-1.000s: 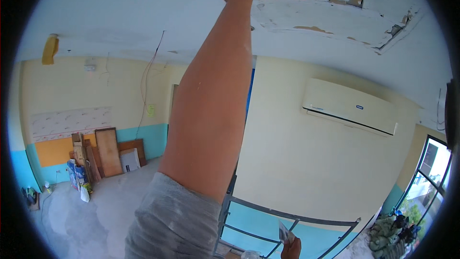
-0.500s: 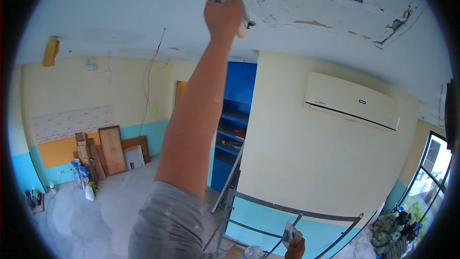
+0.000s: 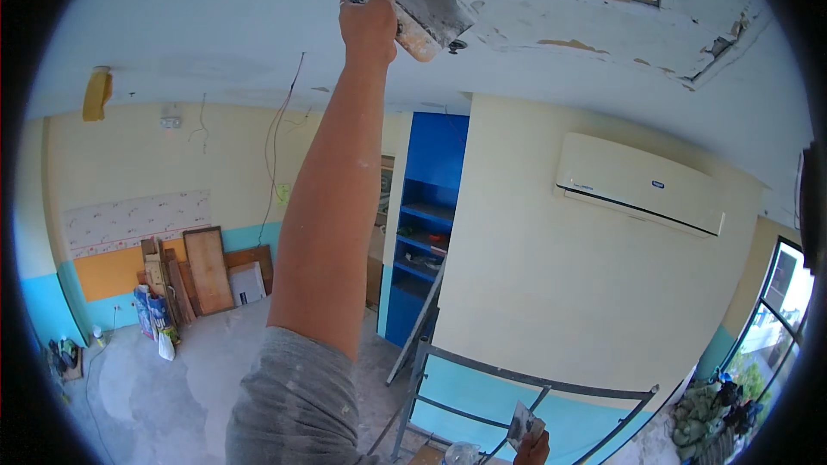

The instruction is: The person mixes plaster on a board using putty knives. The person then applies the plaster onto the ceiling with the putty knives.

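Note:
My left hand (image 3: 370,27) is raised high, its fingers closed around a wide putty knife (image 3: 428,2). The knife has a broad grey blade and a long pale wooden back, smeared with filler. Its blade lies close to the white ceiling (image 3: 215,17); I cannot tell whether it touches. Low at the right, my right hand (image 3: 533,447) grips a small putty knife (image 3: 520,423) with its blade pointing up. Right of the wide blade, the ceiling has rough panels (image 3: 517,21) with brown torn patches and dark gaps.
A grey metal frame (image 3: 534,379) stands below in front. An air conditioner (image 3: 642,182) hangs on the cream wall. Wires (image 3: 276,138) dangle from the ceiling at left. Boards (image 3: 208,271) lean on the far wall, by blue shelves (image 3: 424,232). Sacks (image 3: 702,413) lie near the window.
My left hand has shifted left and slightly down, and the wide putty knife has turned so its blade face shows. The right hand stays nearly in place.

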Demonstrator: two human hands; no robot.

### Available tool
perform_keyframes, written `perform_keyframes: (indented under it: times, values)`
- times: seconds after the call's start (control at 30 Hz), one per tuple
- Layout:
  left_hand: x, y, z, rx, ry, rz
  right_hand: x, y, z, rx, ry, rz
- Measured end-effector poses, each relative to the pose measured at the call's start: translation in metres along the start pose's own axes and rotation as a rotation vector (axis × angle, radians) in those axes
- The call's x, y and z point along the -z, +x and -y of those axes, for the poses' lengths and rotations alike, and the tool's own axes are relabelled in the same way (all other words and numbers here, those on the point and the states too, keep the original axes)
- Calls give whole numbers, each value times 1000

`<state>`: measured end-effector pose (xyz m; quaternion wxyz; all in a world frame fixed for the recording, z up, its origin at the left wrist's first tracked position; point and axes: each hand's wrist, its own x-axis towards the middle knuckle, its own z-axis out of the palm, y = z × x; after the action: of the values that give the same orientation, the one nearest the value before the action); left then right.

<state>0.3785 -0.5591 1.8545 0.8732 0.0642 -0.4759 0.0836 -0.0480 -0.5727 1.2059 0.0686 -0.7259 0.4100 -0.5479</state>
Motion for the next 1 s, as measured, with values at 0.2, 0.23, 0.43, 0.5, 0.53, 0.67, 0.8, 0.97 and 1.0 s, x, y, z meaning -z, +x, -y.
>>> perform_keyframes:
  times: [0.2,0.23,0.43,0.5,0.53,0.67,0.8,0.97,1.0]
  values:
    - [18,24,20,-27,60,131,11,6,12,-68,14,45]
    - [14,22,20,13,9,115,14,6,16,-78,-47,61]
    - [37,47,19,-106,-35,150,18,-7,9,-59,40,38]
    - [6,19,4,7,-94,103,23,-18,9,-156,64,19]
    - [-9,2,-13,170,-154,15,25,-24,7,-228,103,13]
    - [26,-9,-30,-850,1764,226,19,-68,-81,207,-722,-76]
    - [34,-109,-47,-715,1933,415,55,-57,-42,-335,-8,67]
    - [62,-335,-1,-299,1495,801,103,-44,2,-1004,1439,-367]
    - [66,-385,2,-86,1488,927,110,-51,7,-1052,1422,-390]
